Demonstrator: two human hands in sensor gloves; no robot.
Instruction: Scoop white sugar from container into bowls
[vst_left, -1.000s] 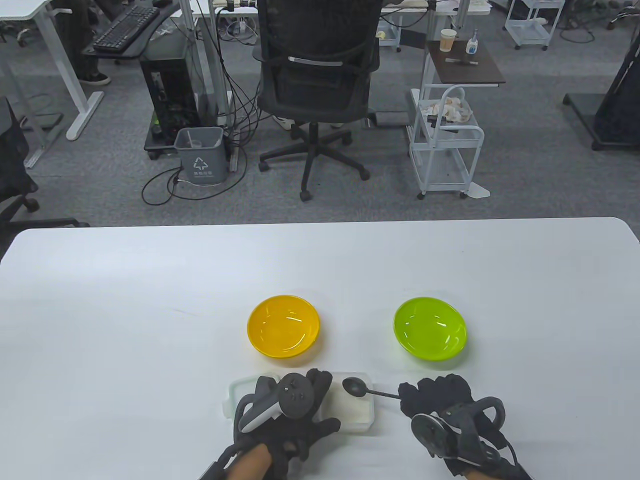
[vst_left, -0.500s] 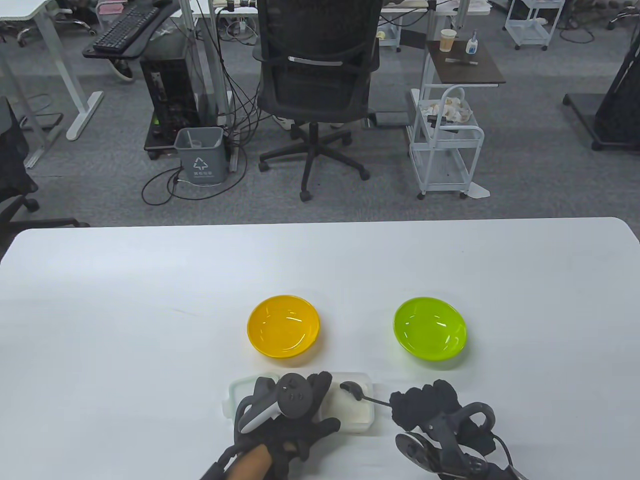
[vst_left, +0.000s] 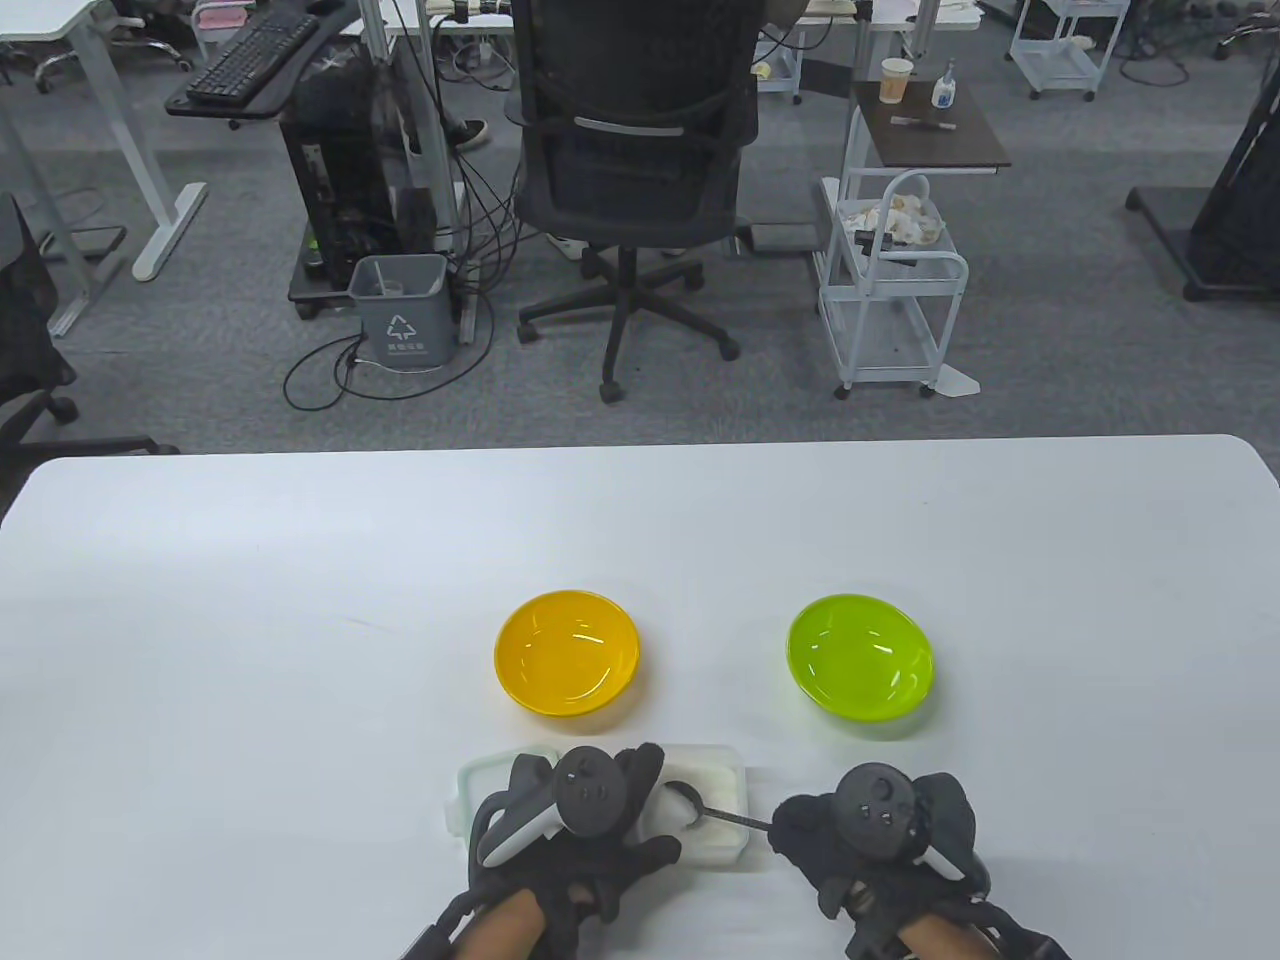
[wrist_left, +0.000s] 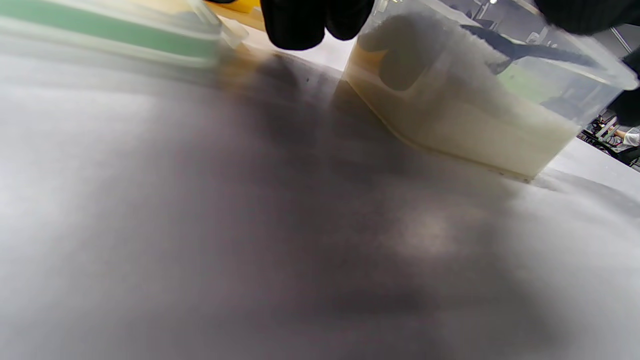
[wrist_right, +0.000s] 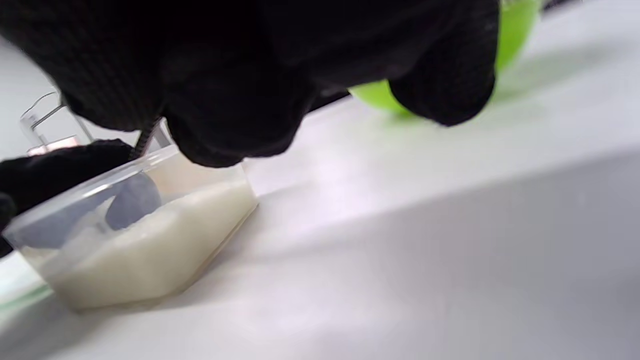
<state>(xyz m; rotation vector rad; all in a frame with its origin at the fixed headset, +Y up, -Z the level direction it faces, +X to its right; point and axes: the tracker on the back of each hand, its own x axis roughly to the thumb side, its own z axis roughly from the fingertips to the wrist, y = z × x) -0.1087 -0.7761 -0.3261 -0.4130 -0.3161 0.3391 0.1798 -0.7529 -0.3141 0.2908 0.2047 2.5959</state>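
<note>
A clear plastic container (vst_left: 722, 800) of white sugar (wrist_left: 465, 115) stands at the table's near edge. My left hand (vst_left: 570, 820) grips its left side and steadies it. My right hand (vst_left: 850, 840) holds a black spoon (vst_left: 715, 812) by the handle. The spoon's bowl is dipped into the sugar, also seen through the container wall in the right wrist view (wrist_right: 132, 200). An orange bowl (vst_left: 566, 652) and a green bowl (vst_left: 860, 657) stand beyond the container, both holding no sugar.
The container's lid (vst_left: 480, 785) with a green seal lies just left of it, partly under my left hand. The white table (vst_left: 300, 620) stretches wide around the bowls. An office chair (vst_left: 635, 150) stands beyond the far edge.
My right hand rolled over and moved left, lowering the spoon from above the container's right rim down into the sugar. The left hand stayed on the container.
</note>
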